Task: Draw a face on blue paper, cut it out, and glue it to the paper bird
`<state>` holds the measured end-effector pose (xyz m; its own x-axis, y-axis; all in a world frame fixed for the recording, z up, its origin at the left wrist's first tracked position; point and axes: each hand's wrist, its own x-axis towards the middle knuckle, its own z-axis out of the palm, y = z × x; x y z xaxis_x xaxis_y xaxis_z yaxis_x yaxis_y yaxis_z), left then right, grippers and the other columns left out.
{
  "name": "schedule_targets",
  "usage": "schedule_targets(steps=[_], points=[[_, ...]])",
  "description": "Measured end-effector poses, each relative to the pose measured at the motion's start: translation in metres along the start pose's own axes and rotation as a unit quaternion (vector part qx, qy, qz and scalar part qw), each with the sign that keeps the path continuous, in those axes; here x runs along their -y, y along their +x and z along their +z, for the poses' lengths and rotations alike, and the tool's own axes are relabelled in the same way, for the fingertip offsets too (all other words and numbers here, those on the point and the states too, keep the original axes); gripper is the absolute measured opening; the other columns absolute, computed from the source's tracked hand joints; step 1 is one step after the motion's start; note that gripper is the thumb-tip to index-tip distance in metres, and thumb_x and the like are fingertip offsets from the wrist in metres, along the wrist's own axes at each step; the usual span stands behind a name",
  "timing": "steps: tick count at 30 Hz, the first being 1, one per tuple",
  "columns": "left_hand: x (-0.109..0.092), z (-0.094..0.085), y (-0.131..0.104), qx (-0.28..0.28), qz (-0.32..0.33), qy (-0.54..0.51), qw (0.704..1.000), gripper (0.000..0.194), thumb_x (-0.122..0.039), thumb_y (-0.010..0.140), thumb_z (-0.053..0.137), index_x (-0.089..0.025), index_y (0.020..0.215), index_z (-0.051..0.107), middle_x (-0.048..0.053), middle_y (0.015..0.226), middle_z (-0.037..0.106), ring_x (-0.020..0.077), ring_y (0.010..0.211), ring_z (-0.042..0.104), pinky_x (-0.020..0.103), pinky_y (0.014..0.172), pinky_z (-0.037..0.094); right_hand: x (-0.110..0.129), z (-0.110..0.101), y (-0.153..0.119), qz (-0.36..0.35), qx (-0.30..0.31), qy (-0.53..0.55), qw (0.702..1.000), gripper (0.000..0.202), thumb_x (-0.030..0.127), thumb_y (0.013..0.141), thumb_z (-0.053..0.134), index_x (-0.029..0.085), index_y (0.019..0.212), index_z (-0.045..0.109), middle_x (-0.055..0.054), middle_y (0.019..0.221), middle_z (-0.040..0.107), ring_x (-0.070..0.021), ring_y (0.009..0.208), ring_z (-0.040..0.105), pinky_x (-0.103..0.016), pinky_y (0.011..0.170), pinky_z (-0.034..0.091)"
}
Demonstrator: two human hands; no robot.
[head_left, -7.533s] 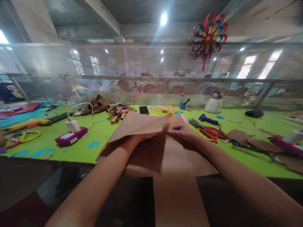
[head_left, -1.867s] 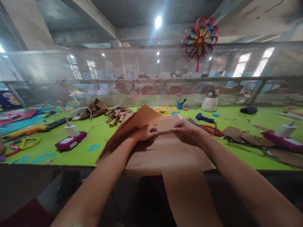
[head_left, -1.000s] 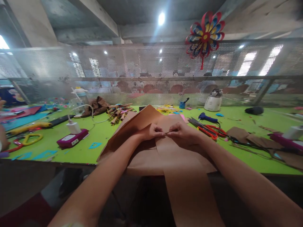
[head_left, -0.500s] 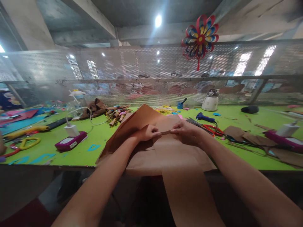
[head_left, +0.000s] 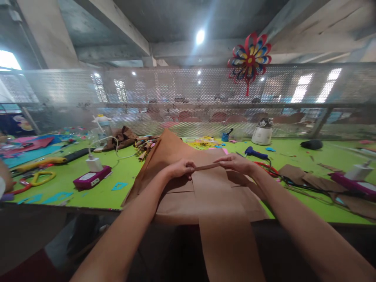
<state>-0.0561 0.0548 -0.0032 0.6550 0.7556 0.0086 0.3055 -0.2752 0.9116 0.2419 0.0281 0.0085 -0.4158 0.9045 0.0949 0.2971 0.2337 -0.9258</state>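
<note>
A long strip of brown kraft paper [head_left: 217,199] runs from between my hands toward me and hangs over the table edge. Its far end is folded into a narrow band. My left hand [head_left: 182,169] pinches the band's left end, thumb and fingers closed. At the right end, my right hand [head_left: 235,163] grips the band, its fingers fairly straight and pressed together. Beneath the strip lies a larger sheet of brown paper [head_left: 176,209], creased, with its far left part [head_left: 169,147] rising to a point.
On the green table [head_left: 164,141], purple power sockets [head_left: 92,178] stand at both sides. A blue-handled tool [head_left: 256,152] and brown paper scraps [head_left: 293,174] lie to the right. Rolled brown pieces [head_left: 143,148], a white bottle [head_left: 262,132] and a perforated screen [head_left: 176,84] are farther back.
The camera view has tilted up slightly. My hands have moved a little apart, so more of the folded band shows between them, and my right fingers have straightened.
</note>
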Motion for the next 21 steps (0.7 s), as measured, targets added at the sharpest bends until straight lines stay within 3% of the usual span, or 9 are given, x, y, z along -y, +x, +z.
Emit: schedule_targets(steps=[3, 6, 11, 13, 16, 21], points=[[0.002, 0.007, -0.003, -0.009, 0.016, -0.098, 0.995, 0.027, -0.035, 0.077, 0.074, -0.016, 0.084, 0.056, -0.003, 0.063, 0.056, 0.0106, 0.055, 0.056, 0.027, 0.060, 0.047, 0.003, 0.001, -0.001, -0.037, -0.019, 0.063, 0.997, 0.059, 0.054, 0.075, 0.070, 0.016, 0.121, 0.070, -0.009, 0.096, 0.072, -0.0198, 0.086, 0.064, -0.036, 0.082, 0.050], [-0.001, 0.021, -0.007, 0.000, 0.039, -0.193, 0.980, 0.027, -0.035, 0.081, 0.072, -0.017, 0.089, 0.054, 0.000, 0.070, 0.056, 0.0128, 0.061, 0.057, 0.030, 0.064, 0.048, 0.006, 0.014, 0.000, -0.056, -0.012, 0.100, 0.993, 0.069, 0.055, 0.071, 0.075, 0.020, 0.129, 0.064, -0.010, 0.106, 0.072, -0.0219, 0.091, 0.067, -0.038, 0.086, 0.051], [-0.012, 0.039, -0.007, 0.039, 0.063, -0.289, 0.954, 0.030, -0.033, 0.076, 0.080, -0.017, 0.095, 0.062, 0.011, 0.101, 0.065, 0.0209, 0.091, 0.063, 0.034, 0.078, 0.048, 0.015, 0.051, 0.000, -0.054, 0.060, 0.115, 0.990, 0.053, 0.061, 0.073, 0.070, 0.020, 0.107, 0.074, -0.010, 0.091, 0.075, -0.0259, 0.086, 0.070, -0.040, 0.078, 0.054], [-0.014, 0.041, -0.005, 0.051, 0.059, -0.303, 0.950, 0.036, -0.030, 0.070, 0.085, -0.015, 0.096, 0.066, 0.009, 0.097, 0.065, 0.0184, 0.086, 0.062, 0.031, 0.077, 0.047, 0.020, 0.059, -0.003, -0.065, 0.068, 0.116, 0.989, 0.046, 0.057, 0.069, 0.076, 0.020, 0.097, 0.075, -0.010, 0.090, 0.075, -0.0267, 0.090, 0.069, -0.039, 0.080, 0.054], [-0.016, 0.043, -0.003, 0.071, 0.046, -0.312, 0.946, 0.041, -0.030, 0.064, 0.090, -0.014, 0.095, 0.068, 0.004, 0.083, 0.064, 0.0133, 0.072, 0.059, 0.029, 0.072, 0.046, 0.029, 0.059, -0.008, -0.083, 0.053, 0.117, 0.988, 0.041, 0.051, 0.065, 0.082, 0.019, 0.089, 0.072, -0.008, 0.087, 0.073, -0.0253, 0.087, 0.069, -0.038, 0.080, 0.054], [-0.011, 0.042, -0.001, 0.064, 0.041, -0.310, 0.948, 0.054, -0.033, 0.063, 0.091, -0.016, 0.107, 0.066, 0.009, 0.099, 0.069, 0.0196, 0.092, 0.065, 0.035, 0.087, 0.049, 0.036, 0.052, -0.010, -0.105, 0.005, 0.104, 0.989, 0.035, 0.053, 0.073, 0.077, 0.020, 0.085, 0.071, -0.007, 0.086, 0.071, -0.0218, 0.080, 0.065, -0.038, 0.080, 0.052]])
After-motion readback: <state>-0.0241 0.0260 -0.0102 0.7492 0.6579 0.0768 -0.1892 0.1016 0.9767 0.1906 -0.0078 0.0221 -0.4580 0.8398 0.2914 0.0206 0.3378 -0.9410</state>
